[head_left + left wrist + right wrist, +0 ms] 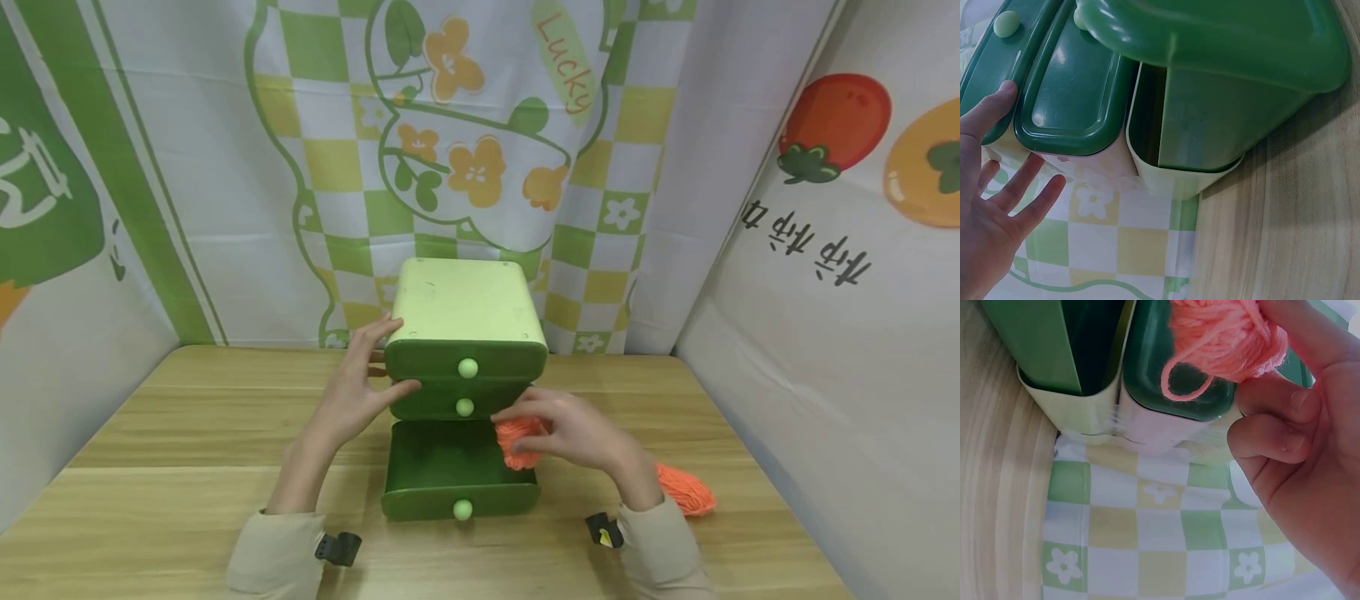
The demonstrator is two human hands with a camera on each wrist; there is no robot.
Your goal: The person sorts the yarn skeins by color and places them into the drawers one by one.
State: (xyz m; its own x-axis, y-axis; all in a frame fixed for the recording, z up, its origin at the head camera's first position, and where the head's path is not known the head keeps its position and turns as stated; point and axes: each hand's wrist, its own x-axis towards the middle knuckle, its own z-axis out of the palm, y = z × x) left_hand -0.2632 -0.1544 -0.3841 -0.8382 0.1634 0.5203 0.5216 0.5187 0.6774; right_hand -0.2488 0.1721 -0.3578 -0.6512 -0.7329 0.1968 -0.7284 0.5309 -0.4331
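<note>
On the wooden table [187,433], against the back curtain, a small green drawer cabinet [465,304] is standing with a pale green top and three dark green drawers, each with a pale round knob. Bottom drawer [450,475] is sitting pulled out toward the person, its inside showing dark green; the top two drawers are sitting pushed in, the middle one [450,406] slightly forward of the top one.

Left hand [360,392] is resting against the cabinet's left front corner, fingers straight and spread, thumb lying along the middle drawer front, fingertips touching the top edge; nothing is being clasped. Left wrist view is showing the same open palm beside the drawer fronts.

Right hand [577,433] is pinching a bundle of orange yarn [517,442] between thumb and curled fingers, holding it over the right rear corner of the open drawer. Right wrist view is showing the yarn [1222,337] as a fuzzy pinkish-orange clump with one loop hanging loose, close in front of a drawer front. Cannot tell whether the yarn is touching the drawer floor.

A second orange yarn bundle [686,492] is lying on the table just behind the right wrist, partly hidden by the beige sleeve [660,550]. Black straps are showing on both wrists.

Writing: "Lucky" in orange letters is running on a pale green patch of the checked flower curtain [570,62]. Right-hand cloth is carrying dark characters, upside down from here, not readable, beside printed red and orange fruit.
</note>
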